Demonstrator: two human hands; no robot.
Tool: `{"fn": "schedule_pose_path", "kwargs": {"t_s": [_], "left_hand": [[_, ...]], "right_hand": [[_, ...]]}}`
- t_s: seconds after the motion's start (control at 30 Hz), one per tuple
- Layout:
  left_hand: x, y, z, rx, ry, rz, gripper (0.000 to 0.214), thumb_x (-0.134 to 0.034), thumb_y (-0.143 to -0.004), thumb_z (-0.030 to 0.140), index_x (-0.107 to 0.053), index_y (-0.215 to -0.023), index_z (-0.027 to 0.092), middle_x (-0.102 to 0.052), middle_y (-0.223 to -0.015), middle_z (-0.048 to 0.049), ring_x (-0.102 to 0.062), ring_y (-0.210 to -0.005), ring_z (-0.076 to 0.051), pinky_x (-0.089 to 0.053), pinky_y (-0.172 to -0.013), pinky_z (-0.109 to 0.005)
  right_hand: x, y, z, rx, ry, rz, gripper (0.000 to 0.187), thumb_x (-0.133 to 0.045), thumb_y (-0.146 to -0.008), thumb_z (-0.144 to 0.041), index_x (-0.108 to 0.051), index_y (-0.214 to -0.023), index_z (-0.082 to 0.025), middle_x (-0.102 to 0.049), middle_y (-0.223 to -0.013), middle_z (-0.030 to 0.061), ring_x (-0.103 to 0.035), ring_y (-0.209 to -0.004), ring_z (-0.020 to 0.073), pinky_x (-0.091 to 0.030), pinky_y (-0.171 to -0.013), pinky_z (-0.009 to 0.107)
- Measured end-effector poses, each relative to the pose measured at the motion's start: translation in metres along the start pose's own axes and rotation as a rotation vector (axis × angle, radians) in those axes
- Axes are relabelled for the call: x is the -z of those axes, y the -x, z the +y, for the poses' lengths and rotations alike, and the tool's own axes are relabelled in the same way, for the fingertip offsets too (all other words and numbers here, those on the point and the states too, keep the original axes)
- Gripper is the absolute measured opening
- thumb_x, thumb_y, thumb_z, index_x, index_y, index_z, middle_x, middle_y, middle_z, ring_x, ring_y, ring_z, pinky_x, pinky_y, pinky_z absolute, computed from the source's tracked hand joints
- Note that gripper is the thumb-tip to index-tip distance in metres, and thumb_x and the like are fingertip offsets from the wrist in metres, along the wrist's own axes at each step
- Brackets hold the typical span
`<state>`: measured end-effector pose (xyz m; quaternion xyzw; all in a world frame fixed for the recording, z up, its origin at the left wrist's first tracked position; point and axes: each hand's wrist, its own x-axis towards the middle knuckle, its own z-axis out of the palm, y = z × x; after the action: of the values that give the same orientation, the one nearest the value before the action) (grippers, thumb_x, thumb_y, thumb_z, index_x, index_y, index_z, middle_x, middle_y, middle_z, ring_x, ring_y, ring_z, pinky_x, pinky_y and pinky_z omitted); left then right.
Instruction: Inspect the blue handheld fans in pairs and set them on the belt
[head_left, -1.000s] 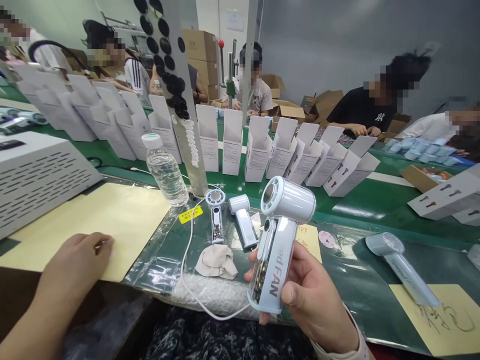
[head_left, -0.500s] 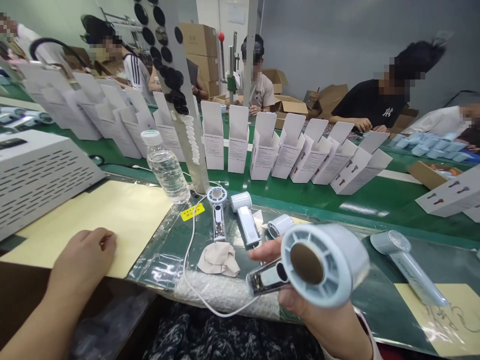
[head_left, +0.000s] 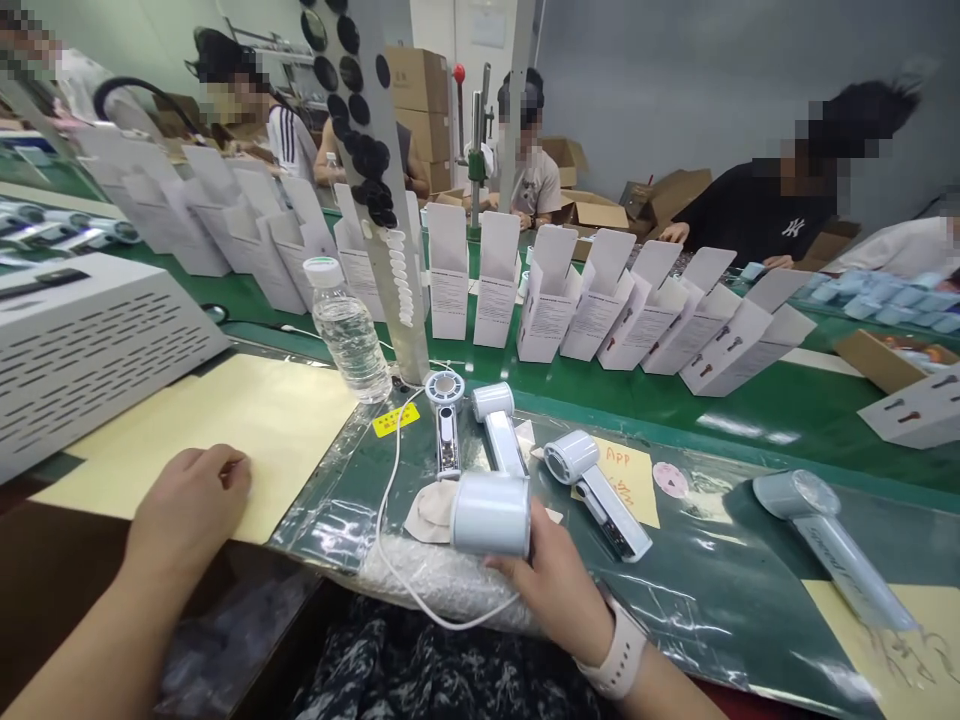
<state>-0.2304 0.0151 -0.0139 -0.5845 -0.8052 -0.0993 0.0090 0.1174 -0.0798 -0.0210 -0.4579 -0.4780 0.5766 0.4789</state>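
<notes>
My right hand [head_left: 559,575], with a pale watch band on its wrist, grips a light blue handheld fan. The round head of the held fan [head_left: 491,515] faces me side-on, and its handle is hidden. My left hand [head_left: 191,500] rests on yellow paper [head_left: 300,400] with curled fingers and nothing visible in them. Beyond the held fan lie a fan with an exposed circuit board in its handle [head_left: 448,425], another blue fan [head_left: 501,425] and a third fan with an uncovered handle [head_left: 600,495]. A crumpled beige cloth [head_left: 429,512] is partly behind the held fan.
A white cable [head_left: 386,480] loops over the bench edge. A water bottle [head_left: 349,335] stands beside a metal post [head_left: 401,300]. Open white boxes [head_left: 547,310] line the green belt. At right lies another fan [head_left: 840,550]. Several people work across the belt.
My right hand has moved left and turned the fan, so its vented end no longer faces me. The fan with the uncovered handle has come into fuller view. My left hand stays on the paper.
</notes>
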Motion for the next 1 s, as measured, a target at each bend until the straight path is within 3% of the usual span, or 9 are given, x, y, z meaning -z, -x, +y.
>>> {"fn": "schedule_pose_path", "kwargs": {"t_s": [0.07,0.17,0.33,0.43,0.63,1.0], "left_hand": [[0.000,0.000,0.001,0.003,0.003,0.007,0.021,-0.034,-0.085,0.029,-0.038,-0.064,0.027,-0.053,-0.074,-0.0076,-0.058,-0.086,-0.026,-0.047,-0.074,-0.035],[0.000,0.002,0.002,0.005,0.000,0.005,0.021,-0.033,-0.086,0.030,-0.039,-0.066,0.026,-0.054,-0.077,-0.0081,-0.058,-0.087,-0.027,-0.046,-0.073,-0.035],[0.003,0.002,0.004,0.008,0.004,-0.008,0.021,-0.034,-0.085,0.030,-0.039,-0.064,0.026,-0.053,-0.076,-0.0085,-0.057,-0.085,-0.027,-0.045,-0.071,-0.035],[0.003,0.002,0.005,0.007,0.010,-0.017,0.019,-0.035,-0.083,0.029,-0.041,-0.065,0.026,-0.053,-0.077,-0.0085,-0.057,-0.085,-0.027,-0.045,-0.070,-0.035],[0.004,0.003,0.007,0.014,0.002,-0.009,0.019,-0.036,-0.083,0.030,-0.040,-0.065,0.026,-0.051,-0.075,-0.0077,-0.057,-0.084,-0.027,-0.046,-0.070,-0.035],[0.002,0.003,0.005,0.031,-0.017,-0.018,0.020,-0.035,-0.087,0.031,-0.041,-0.069,0.025,-0.050,-0.078,-0.0072,-0.057,-0.090,-0.027,-0.046,-0.072,-0.033]], "right_hand": [[-0.001,-0.005,-0.002,0.034,0.136,0.087,0.032,-0.078,-0.072,-0.023,-0.067,-0.102,-0.025,-0.073,-0.104,0.0091,-0.064,-0.100,0.0353,-0.046,-0.096,0.056],[0.000,-0.003,-0.014,0.080,0.130,0.118,0.026,-0.077,-0.077,-0.033,-0.070,-0.100,-0.023,-0.073,-0.106,0.0096,-0.065,-0.102,0.0328,-0.049,-0.094,0.050],[0.001,0.009,-0.036,-0.015,-0.366,-0.084,0.027,-0.073,-0.085,-0.038,-0.067,-0.108,-0.024,-0.072,-0.110,0.0076,-0.069,-0.103,0.0273,-0.053,-0.093,0.046],[-0.001,0.012,-0.039,-0.041,-0.550,-0.105,0.030,-0.070,-0.088,-0.036,-0.063,-0.113,-0.023,-0.072,-0.110,0.0091,-0.071,-0.098,0.0252,-0.056,-0.089,0.045],[-0.005,0.013,-0.037,-0.071,-0.580,-0.082,0.034,-0.074,-0.085,-0.036,-0.061,-0.113,-0.021,-0.073,-0.111,0.0112,-0.072,-0.097,0.0265,-0.058,-0.087,0.045],[-0.004,0.017,-0.043,-0.014,-0.601,-0.158,0.032,-0.071,-0.088,-0.034,-0.062,-0.116,-0.022,-0.074,-0.113,0.0105,-0.073,-0.097,0.0257,-0.058,-0.083,0.042]]}}
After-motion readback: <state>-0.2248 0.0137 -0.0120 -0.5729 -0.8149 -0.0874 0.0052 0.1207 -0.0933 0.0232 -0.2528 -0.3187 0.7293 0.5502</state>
